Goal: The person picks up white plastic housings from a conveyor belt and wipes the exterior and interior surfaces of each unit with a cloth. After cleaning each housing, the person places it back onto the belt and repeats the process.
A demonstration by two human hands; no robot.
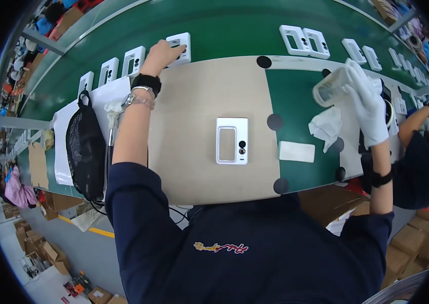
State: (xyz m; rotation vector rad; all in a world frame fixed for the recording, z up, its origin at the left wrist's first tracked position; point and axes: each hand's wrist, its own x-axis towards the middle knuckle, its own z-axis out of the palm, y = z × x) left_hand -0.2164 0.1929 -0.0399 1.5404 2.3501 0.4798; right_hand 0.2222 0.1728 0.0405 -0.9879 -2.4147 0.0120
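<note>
White panels were the workpieces, each a flat rectangular plate with a window cutout and small dark holes. Nearest the body, one white panel [232,140] lay flat on the beige mat [194,152], between the two arms and well apart from both hands. Just right of it a plain white card [297,151] rested on the green work surface [295,96], with a crumpled white cloth [327,126] beyond the card.

The right hand [369,101], in a white glove, was closed around a clear plastic roll [332,87], held raised above the cloth. The left hand [162,53], bare, with a black watch and a bracelet at the wrist, was extended to the far edge of the mat; its fingers pressed flat on the end panel [180,47] of a row on the green conveyor [224,25]. Whether the fingers gripped that panel could not be determined.

Left of that grip, more panels continued the row. A black mesh bag [85,147] lay outboard of the left forearm. Beyond the right hand, a co-worker's arm [419,114] reached toward further panels.
</note>
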